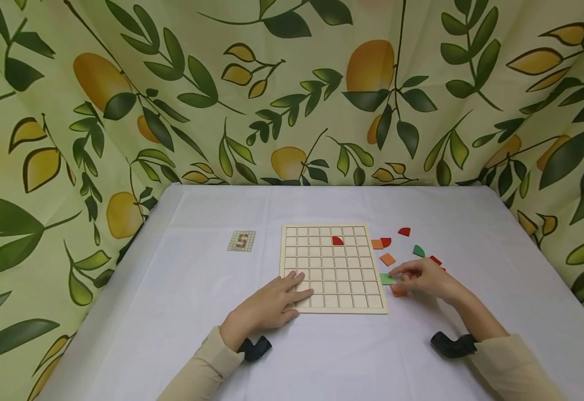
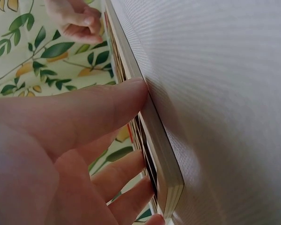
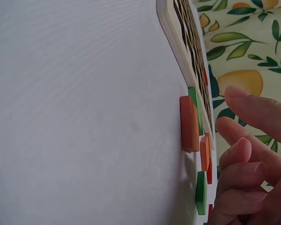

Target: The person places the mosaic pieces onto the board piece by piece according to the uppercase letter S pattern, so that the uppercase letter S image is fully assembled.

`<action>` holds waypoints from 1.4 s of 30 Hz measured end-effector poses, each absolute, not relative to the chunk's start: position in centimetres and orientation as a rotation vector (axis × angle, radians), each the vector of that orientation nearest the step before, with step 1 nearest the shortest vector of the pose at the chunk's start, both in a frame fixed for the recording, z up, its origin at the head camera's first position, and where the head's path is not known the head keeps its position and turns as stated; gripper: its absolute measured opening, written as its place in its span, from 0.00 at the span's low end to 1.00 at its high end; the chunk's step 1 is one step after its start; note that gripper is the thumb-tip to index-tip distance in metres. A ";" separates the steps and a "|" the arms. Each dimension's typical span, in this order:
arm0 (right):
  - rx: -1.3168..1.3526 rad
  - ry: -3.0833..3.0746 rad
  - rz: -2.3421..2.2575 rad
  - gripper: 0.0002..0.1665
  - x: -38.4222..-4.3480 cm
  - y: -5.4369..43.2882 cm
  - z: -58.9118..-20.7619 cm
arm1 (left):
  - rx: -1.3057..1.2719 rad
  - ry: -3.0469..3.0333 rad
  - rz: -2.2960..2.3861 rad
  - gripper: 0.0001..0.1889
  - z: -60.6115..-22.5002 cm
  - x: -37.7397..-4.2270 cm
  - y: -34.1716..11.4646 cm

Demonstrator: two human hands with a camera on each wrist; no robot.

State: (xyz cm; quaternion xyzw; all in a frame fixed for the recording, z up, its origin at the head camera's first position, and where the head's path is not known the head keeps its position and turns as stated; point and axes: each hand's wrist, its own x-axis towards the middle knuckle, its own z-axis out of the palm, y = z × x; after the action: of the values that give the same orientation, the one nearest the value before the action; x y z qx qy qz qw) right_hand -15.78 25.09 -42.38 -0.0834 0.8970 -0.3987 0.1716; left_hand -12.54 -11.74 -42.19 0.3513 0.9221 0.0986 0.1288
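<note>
A wooden grid board [image 1: 344,274] lies flat on the table, with one red quarter-circle tile [image 1: 337,240] in an upper cell. My left hand [image 1: 271,301] rests on the board's near left corner, fingers spread over the cells. In the left wrist view its thumb [image 2: 126,98] touches the board's edge. To the right of the board, my right hand [image 1: 424,277] hovers over loose tiles, thumb and index finger apart with nothing between them. Closest to its fingertips are a light green square tile [image 1: 386,279] and an orange-red square tile [image 1: 398,292].
Beyond the right hand lie orange square tiles [image 1: 388,259], red quarter-circle tiles [image 1: 404,231] and a dark green quarter-circle tile [image 1: 419,251]. A small pattern card [image 1: 242,241] showing an S-like figure lies left of the board. A leaf-patterned curtain [image 1: 292,111] hangs behind the white-covered table [image 1: 212,211].
</note>
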 end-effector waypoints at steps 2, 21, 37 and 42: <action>-0.240 2.541 -1.128 0.21 -15.7 25.4 -42.4 | 1.024 2.683 0.282 0.26 -42.2 -12.5 -11.7; -0.221 2.547 -1.076 0.23 -15.1 26.5 -42.9 | 1.019 2.668 0.316 0.26 -42.2 -12.5 -11.8; -0.277 2.653 -0.962 0.18 -15.1 26.4 -42.9 | 0.987 2.673 0.312 0.26 -42.2 -12.5 -11.7; -0.352 2.681 -0.926 0.17 -15.0 26.4 -42.7 | 0.977 2.671 0.306 0.26 -42.1 -12.5 -11.6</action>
State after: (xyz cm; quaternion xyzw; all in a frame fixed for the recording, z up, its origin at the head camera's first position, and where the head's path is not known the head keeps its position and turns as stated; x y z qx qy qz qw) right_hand -15.05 26.38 -42.74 -0.1220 0.9287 -0.3206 0.1412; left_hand -12.52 -11.62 -42.14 0.3383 0.9245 0.1059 0.1402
